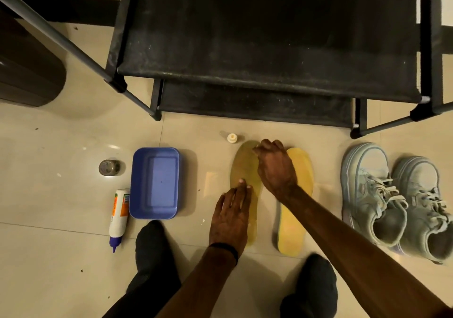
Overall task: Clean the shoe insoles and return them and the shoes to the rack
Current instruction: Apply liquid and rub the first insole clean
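Left hand: fingers straight, pressing flat on heel half of the darker insole. Right hand at 1 o'clock from it: fingers curled at that insole's toe end; whether they hold anything, cannot tell. Brighter yellow insole lies at 3 o'clock, pale shoes beyond. Black rack at 12 o'clock.
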